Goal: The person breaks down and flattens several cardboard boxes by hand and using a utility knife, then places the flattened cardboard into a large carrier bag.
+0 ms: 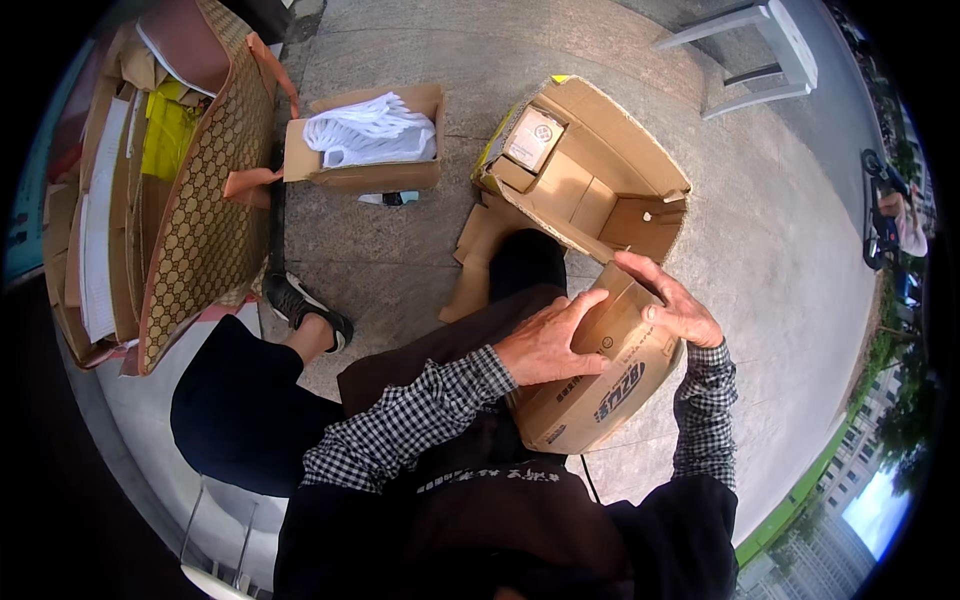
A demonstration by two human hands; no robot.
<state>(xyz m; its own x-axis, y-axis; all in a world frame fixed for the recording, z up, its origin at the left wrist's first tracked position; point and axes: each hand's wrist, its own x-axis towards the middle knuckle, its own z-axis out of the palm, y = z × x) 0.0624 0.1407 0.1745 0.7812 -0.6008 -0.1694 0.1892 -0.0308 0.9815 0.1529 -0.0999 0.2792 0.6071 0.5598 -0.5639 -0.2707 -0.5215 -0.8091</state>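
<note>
A closed brown cardboard box [600, 390] with printing on it rests tilted over my lap. My left hand [551, 341] lies spread on its upper side, thumb and fingers apart. At the box's far right end, my right hand [679, 304] holds the edge, fingers over the top and thumb on the near face. Just beyond stands a larger open cardboard box [630, 142] with a small carton [535, 140] in its left corner. Flattened cardboard [472, 247] lies on the paving beside my knee.
An open box [409, 176] of white foam netting [367, 131] stands at upper left, a utility knife [390, 198] beside it. Far left is a large patterned bag [210, 172] full of folded cardboard. A white stool [787, 45] is at upper right; a person on a two-wheeler [892, 210] is beyond.
</note>
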